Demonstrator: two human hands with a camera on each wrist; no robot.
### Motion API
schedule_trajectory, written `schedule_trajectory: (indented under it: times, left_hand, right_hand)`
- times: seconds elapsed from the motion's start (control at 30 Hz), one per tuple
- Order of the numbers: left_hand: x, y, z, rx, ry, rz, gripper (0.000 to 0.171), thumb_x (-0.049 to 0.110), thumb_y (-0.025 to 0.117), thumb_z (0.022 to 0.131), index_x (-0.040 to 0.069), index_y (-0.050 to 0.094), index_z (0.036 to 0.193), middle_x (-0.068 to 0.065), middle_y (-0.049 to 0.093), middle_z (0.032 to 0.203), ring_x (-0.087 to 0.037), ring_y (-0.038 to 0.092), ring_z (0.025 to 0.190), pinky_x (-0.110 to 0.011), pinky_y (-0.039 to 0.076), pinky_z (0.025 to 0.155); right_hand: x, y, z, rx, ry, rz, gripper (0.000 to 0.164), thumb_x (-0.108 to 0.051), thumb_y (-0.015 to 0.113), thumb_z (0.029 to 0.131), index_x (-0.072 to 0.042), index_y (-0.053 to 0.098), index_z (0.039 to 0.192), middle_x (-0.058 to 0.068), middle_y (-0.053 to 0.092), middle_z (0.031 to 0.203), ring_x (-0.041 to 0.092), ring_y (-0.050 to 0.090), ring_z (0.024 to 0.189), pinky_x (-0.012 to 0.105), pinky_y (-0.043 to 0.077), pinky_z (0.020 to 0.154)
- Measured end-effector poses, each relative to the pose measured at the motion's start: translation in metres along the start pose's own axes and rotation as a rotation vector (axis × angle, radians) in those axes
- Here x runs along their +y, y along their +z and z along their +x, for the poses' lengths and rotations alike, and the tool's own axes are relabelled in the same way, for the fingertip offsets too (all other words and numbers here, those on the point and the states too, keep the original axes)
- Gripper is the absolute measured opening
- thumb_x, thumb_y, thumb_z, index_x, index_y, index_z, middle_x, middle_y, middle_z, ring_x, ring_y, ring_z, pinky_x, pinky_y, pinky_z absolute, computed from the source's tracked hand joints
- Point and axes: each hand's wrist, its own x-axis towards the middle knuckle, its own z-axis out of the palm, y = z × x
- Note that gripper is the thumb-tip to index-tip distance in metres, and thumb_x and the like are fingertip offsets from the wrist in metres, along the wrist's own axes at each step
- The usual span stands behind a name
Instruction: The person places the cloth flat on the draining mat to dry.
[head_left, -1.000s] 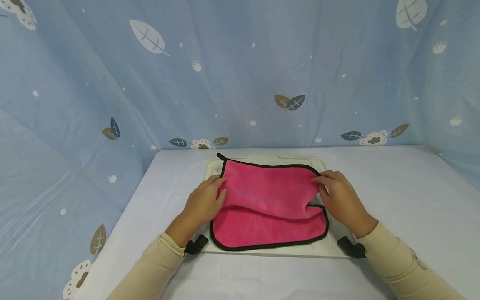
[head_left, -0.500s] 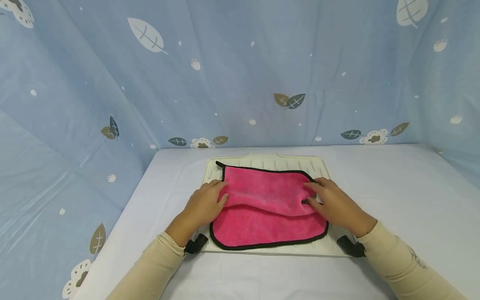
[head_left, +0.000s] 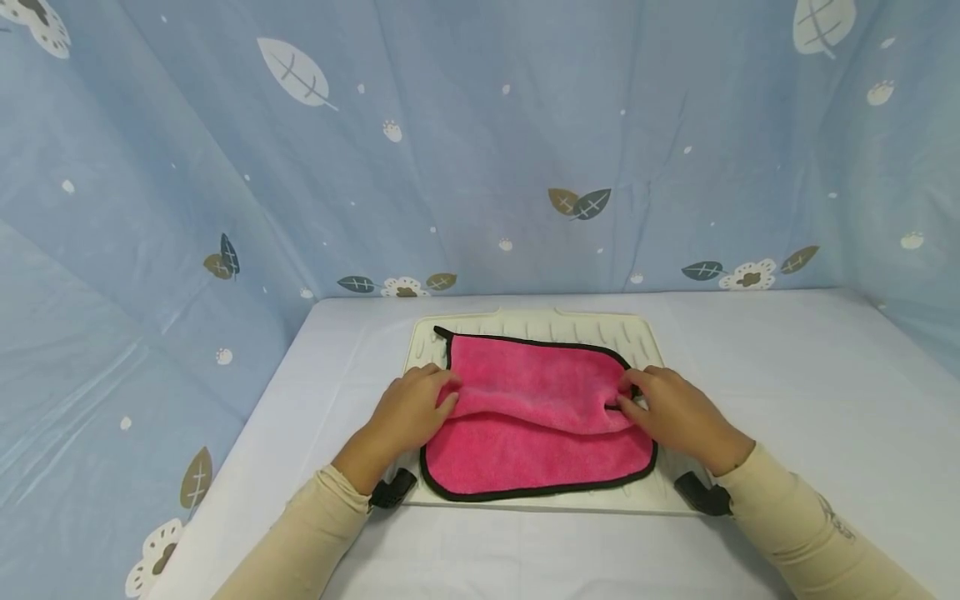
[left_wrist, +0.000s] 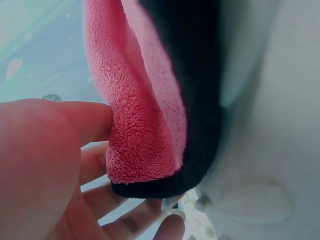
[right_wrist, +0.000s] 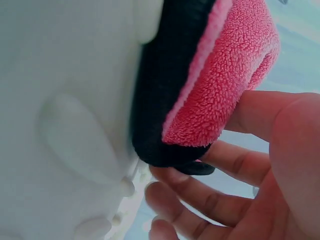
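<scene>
A pink plush towel (head_left: 540,462) with black edging lies partly folded on an off-white ribbed tray (head_left: 637,333). Its upper layer is doubled over toward the front, and a small black loop (head_left: 442,332) sticks out at the far left corner. My left hand (head_left: 408,410) pinches the towel's left side between thumb and fingers; the left wrist view shows the thumb against the pink fold (left_wrist: 137,135), the other fingers spread beside it. At the right side, my right hand (head_left: 678,417) pinches the fold, where a bit of black edge is tucked in.
The tray rests on a table with a white cloth (head_left: 810,400). Black straps (head_left: 393,488) sit at both wrists, near the tray's front corners. A blue curtain (head_left: 480,150) with leaf prints hangs behind the table and along its left.
The towel's far edge has come down toward the front, uncovering more of the tray's back. My right hand has shifted slightly forward and inward on the fold; the left has barely moved.
</scene>
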Motion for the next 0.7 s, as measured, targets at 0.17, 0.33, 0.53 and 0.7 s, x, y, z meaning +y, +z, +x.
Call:
schedule_trajectory:
  times: [0.17,0.33,0.53,0.7]
  left_hand:
    - [-0.0002,0.0011,-0.0001,0.006,-0.001,0.001,0.027,0.024,0.066,0.096,0.013,0.072,0.120,-0.006,0.069,0.116,-0.029,0.062,0.109,-0.051,0.051,0.091]
    - [0.0002,0.0003,0.0005,0.020,-0.024,-0.015,0.033,0.025,0.062,0.098,0.010,0.068,0.127,-0.009,0.066,0.126,-0.031,0.060,0.117,-0.053,0.050,0.096]
    - [0.0015,-0.0023,0.0012,0.038,-0.051,-0.035,0.042,0.028,0.057,0.100,0.009,0.060,0.137,-0.013,0.058,0.139,-0.033,0.055,0.125,-0.054,0.048,0.099]
    - [0.0012,-0.0029,0.0015,0.009,-0.065,-0.032,0.050,0.030,0.054,0.101,0.009,0.051,0.146,-0.015,0.049,0.149,-0.034,0.051,0.129,-0.054,0.046,0.101]
  right_hand:
    - [-0.0004,0.0000,-0.0005,0.060,-0.007,-0.009,0.014,-0.012,0.069,0.089,-0.002,0.073,0.098,0.006,0.068,0.088,0.022,0.060,0.082,0.040,0.054,0.073]
    - [-0.0002,0.0001,-0.0008,0.173,-0.027,-0.015,0.021,-0.010,0.068,0.089,0.003,0.073,0.105,0.015,0.069,0.101,0.032,0.062,0.095,0.048,0.056,0.081]
    - [-0.0006,-0.0010,0.0012,0.268,-0.056,-0.023,0.035,-0.009,0.066,0.088,0.007,0.068,0.120,0.023,0.065,0.117,0.039,0.060,0.104,0.053,0.055,0.085]
    - [-0.0001,-0.0008,0.0016,0.287,-0.054,-0.025,0.046,-0.010,0.068,0.088,0.009,0.061,0.129,0.028,0.058,0.127,0.043,0.058,0.108,0.057,0.052,0.089]
